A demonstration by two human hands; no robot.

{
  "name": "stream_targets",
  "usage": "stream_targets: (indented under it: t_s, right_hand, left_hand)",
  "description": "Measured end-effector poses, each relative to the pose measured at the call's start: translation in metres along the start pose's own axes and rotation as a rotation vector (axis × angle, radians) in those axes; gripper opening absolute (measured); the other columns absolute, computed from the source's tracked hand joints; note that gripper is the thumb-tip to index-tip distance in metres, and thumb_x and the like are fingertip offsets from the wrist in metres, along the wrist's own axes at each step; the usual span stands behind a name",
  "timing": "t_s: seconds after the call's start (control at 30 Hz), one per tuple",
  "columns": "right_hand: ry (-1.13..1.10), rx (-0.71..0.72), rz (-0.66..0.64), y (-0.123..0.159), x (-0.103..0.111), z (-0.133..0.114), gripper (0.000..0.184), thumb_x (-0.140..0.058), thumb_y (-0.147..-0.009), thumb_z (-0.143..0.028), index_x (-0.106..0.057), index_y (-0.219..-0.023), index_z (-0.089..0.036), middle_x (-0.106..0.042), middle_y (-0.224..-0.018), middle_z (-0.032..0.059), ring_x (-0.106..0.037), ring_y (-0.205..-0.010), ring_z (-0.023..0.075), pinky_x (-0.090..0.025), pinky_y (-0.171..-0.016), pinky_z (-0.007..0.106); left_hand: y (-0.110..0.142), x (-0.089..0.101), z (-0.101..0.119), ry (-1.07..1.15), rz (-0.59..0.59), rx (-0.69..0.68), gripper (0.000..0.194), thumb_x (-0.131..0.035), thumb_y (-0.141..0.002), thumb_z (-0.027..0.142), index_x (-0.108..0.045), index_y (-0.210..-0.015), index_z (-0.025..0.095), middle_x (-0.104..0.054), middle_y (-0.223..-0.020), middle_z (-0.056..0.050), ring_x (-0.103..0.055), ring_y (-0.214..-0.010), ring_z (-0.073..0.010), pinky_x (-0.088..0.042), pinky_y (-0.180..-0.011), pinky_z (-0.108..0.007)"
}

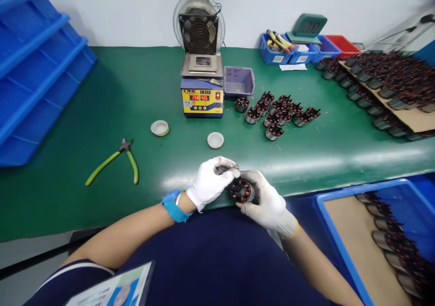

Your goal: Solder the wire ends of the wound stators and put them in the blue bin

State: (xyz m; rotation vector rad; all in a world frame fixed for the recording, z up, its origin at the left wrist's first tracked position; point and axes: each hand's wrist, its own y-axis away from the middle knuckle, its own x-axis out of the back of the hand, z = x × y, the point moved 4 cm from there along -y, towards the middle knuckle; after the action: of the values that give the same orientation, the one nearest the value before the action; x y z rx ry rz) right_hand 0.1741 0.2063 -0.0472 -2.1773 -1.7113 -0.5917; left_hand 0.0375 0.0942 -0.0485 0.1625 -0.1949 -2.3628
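Note:
Both my hands wear white gloves and meet at the near edge of the green bench mat [136, 98]. My right hand [268, 202] is wrapped round a small round motor stator [241, 190] with copper windings, its face turned up toward me. My left hand [210, 181] is closed beside it, with the fingertips pinched at the stator's upper left rim; what they pinch is too small to make out. A blue strap [173, 205] circles my left wrist.
Green-handled cutters [117, 161] lie at left. Two white caps [159, 127] [215, 140] sit mid-mat before a solder pot with fan [202, 70]. Several stators [277, 111] lie at centre right, more on cardboard [384, 84] and in a blue crate [390, 247]. Blue trays [34, 66] are stacked at left.

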Motion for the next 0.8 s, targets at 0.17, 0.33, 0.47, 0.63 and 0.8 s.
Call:
stream_targets:
  t_s: [0.17,0.33,0.47,0.63,0.8]
  right_hand:
    - [-0.025,-0.023,-0.023,-0.001,-0.007,0.001,0.067,-0.075,-0.075,-0.022,-0.046,-0.134,-0.033,-0.055,-0.131,0.0056,-0.059,-0.121,0.0266,-0.051,-0.103,0.045]
    - [-0.011,0.045,-0.04,0.0,-0.012,0.002,0.069,-0.074,-0.076,-0.02,-0.044,-0.137,-0.032,-0.054,-0.133,0.0047,-0.057,-0.124,0.0236,-0.048,-0.105,0.041]
    - [0.004,0.069,-0.046,-0.002,-0.011,-0.001,0.067,-0.073,-0.076,-0.017,-0.045,-0.135,-0.033,-0.055,-0.13,0.0023,-0.059,-0.119,0.0194,-0.05,-0.101,0.035]
    - [0.002,0.12,-0.07,-0.004,-0.011,-0.008,0.068,-0.075,-0.073,-0.015,-0.048,-0.134,-0.031,-0.056,-0.127,0.0028,-0.059,-0.117,0.019,-0.05,-0.1,0.034]
    - [-0.029,0.089,-0.047,0.005,-0.003,0.0,0.064,-0.078,-0.071,-0.014,-0.052,-0.128,-0.027,-0.058,-0.124,0.0055,-0.062,-0.113,0.0214,-0.052,-0.099,0.038]
  left_hand:
    - [0.001,0.001,0.004,0.008,0.004,-0.034,0.022,-0.072,-0.071,0.032,-0.061,-0.079,0.015,-0.07,-0.083,-0.007,-0.068,-0.079,-0.0179,-0.056,-0.075,-0.03]
    - [-0.001,0.005,0.009,0.098,0.055,-0.054,0.02,-0.067,-0.072,0.027,-0.056,-0.084,0.015,-0.069,-0.079,-0.004,-0.067,-0.073,-0.0155,-0.053,-0.066,-0.026]
    - [-0.001,0.002,0.01,0.147,0.074,-0.071,0.019,-0.064,-0.071,0.024,-0.055,-0.084,0.015,-0.063,-0.071,0.0,-0.063,-0.065,-0.0119,-0.051,-0.063,-0.024]
    - [-0.005,0.009,0.018,0.13,0.114,-0.098,0.016,-0.062,-0.076,0.026,-0.053,-0.083,0.015,-0.056,-0.064,0.003,-0.053,-0.051,-0.0088,-0.045,-0.052,-0.023]
    - [-0.026,0.059,0.059,0.318,0.377,-0.359,0.03,-0.068,-0.086,0.041,-0.057,-0.095,0.014,-0.043,-0.049,0.008,-0.047,-0.043,-0.0124,-0.049,-0.051,-0.03]
